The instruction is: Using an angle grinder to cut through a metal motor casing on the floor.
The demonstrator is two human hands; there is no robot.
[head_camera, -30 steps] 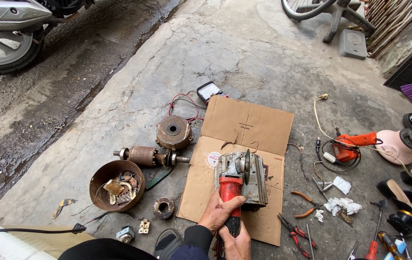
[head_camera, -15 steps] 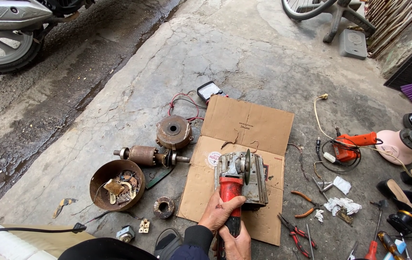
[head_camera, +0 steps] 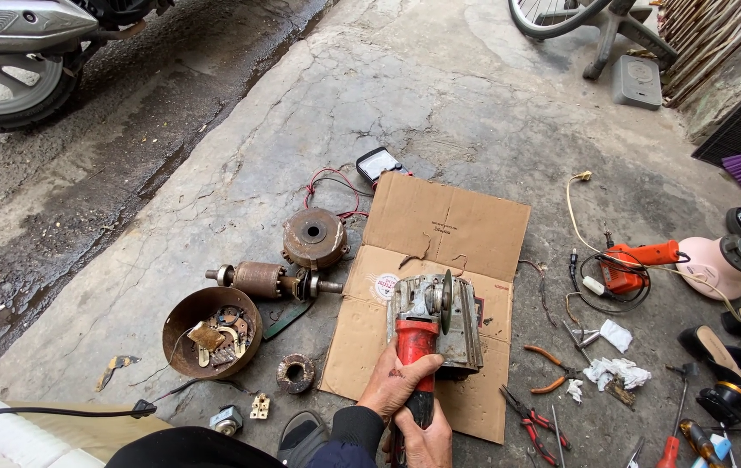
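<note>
Since a second ago nothing has shifted: my left hand (head_camera: 394,381) and right hand (head_camera: 427,438), fingers closed, still grip the red angle grinder (head_camera: 427,325), seemingly resting on cardboard (head_camera: 457,225) at 12 o'clock

Very little differs from a second ago. The left hand (head_camera: 396,381) has crept a touch toward 12 o'clock along the red body of the angle grinder (head_camera: 429,325), and the right hand (head_camera: 422,438) has closed up just beneath it at 6 o'clock.

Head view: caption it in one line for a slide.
Both hands hold a red angle grinder on flattened cardboard, motor parts beside it.
</note>
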